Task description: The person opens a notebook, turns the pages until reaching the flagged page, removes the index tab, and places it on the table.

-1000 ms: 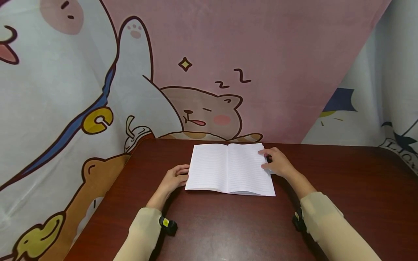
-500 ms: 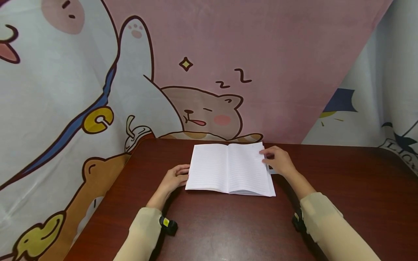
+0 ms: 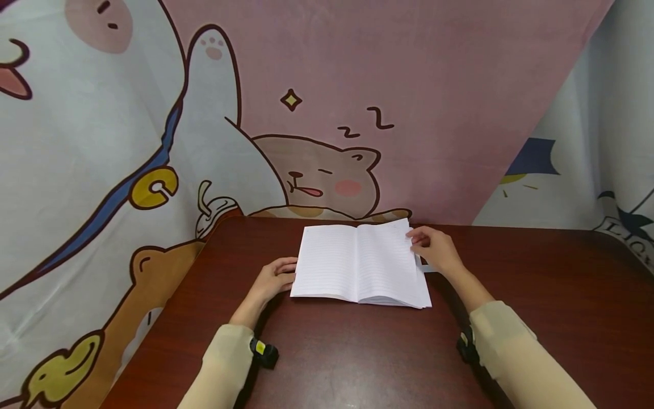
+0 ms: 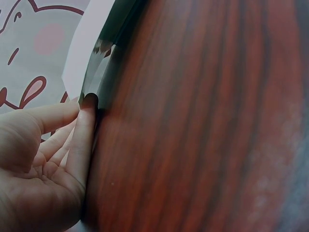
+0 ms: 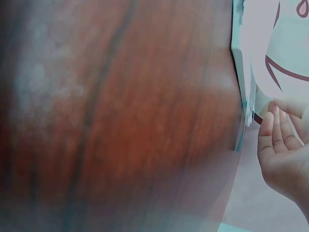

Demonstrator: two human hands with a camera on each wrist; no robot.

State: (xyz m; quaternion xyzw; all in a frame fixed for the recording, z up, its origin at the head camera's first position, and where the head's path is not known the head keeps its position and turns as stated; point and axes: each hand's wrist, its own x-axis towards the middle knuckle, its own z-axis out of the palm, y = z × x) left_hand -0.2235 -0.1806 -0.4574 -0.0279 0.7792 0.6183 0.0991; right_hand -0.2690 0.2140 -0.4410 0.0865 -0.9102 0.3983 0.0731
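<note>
An open notebook [image 3: 327,261] with blank lined pages lies on the dark reddish-brown table. My left hand [image 3: 272,279] holds the book's left edge; in the left wrist view the thumb and a fingertip [image 4: 87,107] meet at its corner. At the right side my right hand [image 3: 436,251] pinches the outer edge of the right-hand page [image 3: 385,255] between thumb and fingers. That page's top corner lifts, and its lower edge bows up from the sheets beneath. A pale strip [image 3: 428,268] shows under the right hand.
Each wrist wears a small dark camera, one at the left cuff [image 3: 264,353] and one at the right cuff [image 3: 466,345]. A cartoon-printed cloth [image 3: 434,113] hangs right behind the table's [image 3: 327,358] back edge.
My right hand has shifted slightly up along the page edge, and its fingers have closed together. The right-hand page's top corner has risen and its lower edge bulges more. My left hand stays still.
</note>
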